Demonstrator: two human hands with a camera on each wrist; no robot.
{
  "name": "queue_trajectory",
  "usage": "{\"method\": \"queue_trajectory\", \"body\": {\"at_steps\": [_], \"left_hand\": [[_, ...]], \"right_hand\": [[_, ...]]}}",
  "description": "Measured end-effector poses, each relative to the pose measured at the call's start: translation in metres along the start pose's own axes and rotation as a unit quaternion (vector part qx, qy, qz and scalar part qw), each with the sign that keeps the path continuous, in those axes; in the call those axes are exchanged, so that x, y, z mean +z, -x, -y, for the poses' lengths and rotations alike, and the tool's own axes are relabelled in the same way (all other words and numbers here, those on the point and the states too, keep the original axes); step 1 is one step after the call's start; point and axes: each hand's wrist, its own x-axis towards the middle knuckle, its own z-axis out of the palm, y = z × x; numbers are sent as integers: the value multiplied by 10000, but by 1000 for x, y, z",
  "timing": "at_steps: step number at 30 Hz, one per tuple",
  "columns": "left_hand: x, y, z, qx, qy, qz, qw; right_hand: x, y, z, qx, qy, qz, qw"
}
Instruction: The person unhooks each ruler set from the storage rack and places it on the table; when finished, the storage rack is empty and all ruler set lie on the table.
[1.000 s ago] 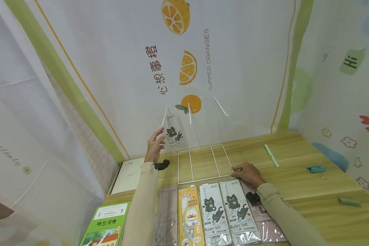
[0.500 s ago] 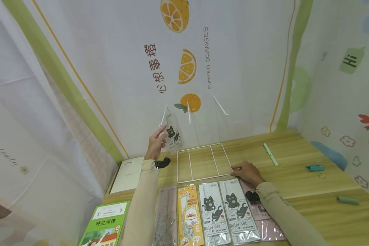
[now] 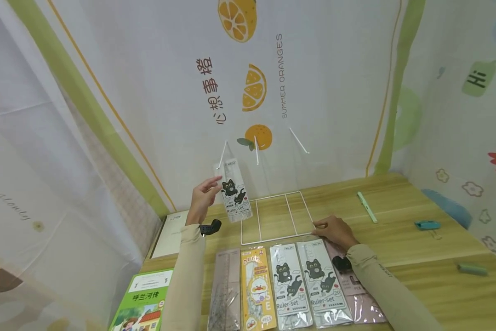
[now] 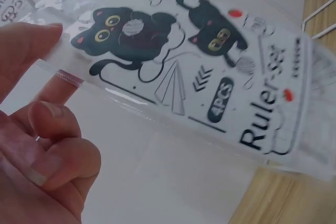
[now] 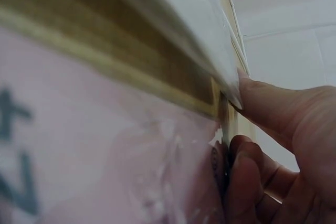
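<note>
My left hand (image 3: 203,200) pinches the edge of a clear ruler set packet (image 3: 234,191) printed with black cats. In the left wrist view, the thumb lies on the front of the packet (image 4: 157,61) while a finger passes behind it. The packet's top is at the tip of the left white prong (image 3: 222,154); whether it hangs on it I cannot tell. My right hand (image 3: 333,231) holds the near right corner of a white wire frame (image 3: 272,240) on the table. In the right wrist view, that hand (image 5: 294,124) has its thumb close to a packet's white corner.
Two more white prongs (image 3: 256,150) stick out to the right. Along the near edge lie a pink ruler packet (image 3: 224,289), a yellow duck packet (image 3: 258,289) and two cat packets (image 3: 289,285). A green book (image 3: 142,301) is at left; a pen (image 3: 367,208) and clip (image 3: 427,225) at right.
The ruler set packet has turned to face me, and its lower end has swung nearer. My left hand has shifted slightly left. My right hand stays at the frame's corner.
</note>
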Motion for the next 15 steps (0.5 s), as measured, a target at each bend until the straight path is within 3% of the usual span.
{"method": "queue_trajectory", "body": {"at_steps": [8,15], "left_hand": [[-2,20,-3,143,-203,99,9996],[-6,35,-7,9,-668,355,9971]], "right_hand": [[-3,1,-6,-4,84,-6,10000],[-3,3,-11,162,112,16,9998]]}}
